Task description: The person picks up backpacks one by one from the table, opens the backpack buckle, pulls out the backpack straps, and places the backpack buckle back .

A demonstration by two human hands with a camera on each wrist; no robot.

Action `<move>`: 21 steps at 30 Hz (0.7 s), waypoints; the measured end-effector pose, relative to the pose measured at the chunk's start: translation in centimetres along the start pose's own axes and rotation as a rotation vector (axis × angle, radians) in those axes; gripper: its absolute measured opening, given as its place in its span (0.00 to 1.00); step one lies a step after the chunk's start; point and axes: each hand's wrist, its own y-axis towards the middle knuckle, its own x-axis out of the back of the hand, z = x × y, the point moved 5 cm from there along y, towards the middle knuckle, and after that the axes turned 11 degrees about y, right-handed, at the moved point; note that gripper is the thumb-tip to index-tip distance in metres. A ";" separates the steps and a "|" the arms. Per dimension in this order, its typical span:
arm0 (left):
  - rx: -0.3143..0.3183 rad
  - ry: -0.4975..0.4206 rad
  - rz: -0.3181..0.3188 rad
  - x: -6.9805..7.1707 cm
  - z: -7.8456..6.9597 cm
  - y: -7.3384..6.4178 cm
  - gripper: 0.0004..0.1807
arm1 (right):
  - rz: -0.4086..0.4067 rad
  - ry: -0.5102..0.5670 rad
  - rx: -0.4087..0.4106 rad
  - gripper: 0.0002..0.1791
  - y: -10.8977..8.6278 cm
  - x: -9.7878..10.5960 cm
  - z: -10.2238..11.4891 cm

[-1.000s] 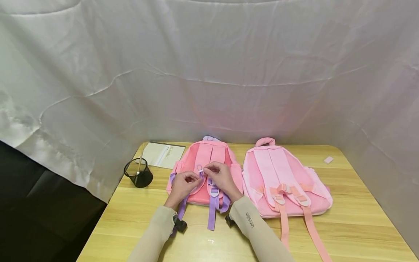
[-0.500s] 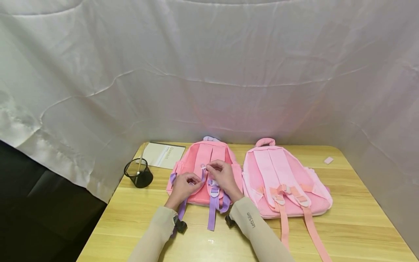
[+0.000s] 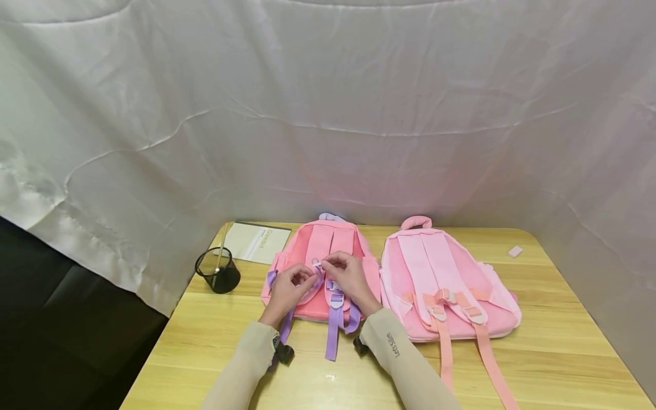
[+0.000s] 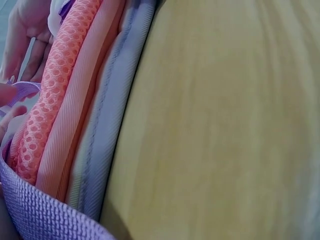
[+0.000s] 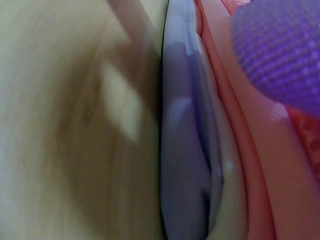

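Head view: your left hand [image 3: 287, 287] pinches purple webbing [image 3: 320, 278] while your right hand [image 3: 349, 278] pinches its pale adjuster [image 3: 317, 264], presumably to steady both pieces. Beneath them, the coral-pink backpack [image 3: 319, 242] lies strap-side up on the wooden table [image 3: 553, 330], probably for easy access.

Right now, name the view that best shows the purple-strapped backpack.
The head view: it shows the backpack from top to bottom, though the left hand and right hand cover part. Each wrist view holds only a close crop of its side and purple strap.
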 end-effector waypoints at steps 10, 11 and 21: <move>-0.013 0.048 -0.039 -0.2 -0.3 0.0 0.09 | 0.037 -0.032 0.029 0.05 -0.2 -0.2 0.0; -0.014 0.061 -0.043 -0.3 -0.4 0.0 0.09 | 0.039 -0.037 0.033 0.05 -0.2 -0.2 -0.1; -0.065 0.057 -0.061 -0.1 -0.3 0.1 0.03 | 0.028 -0.027 0.034 0.05 0.0 -0.4 0.0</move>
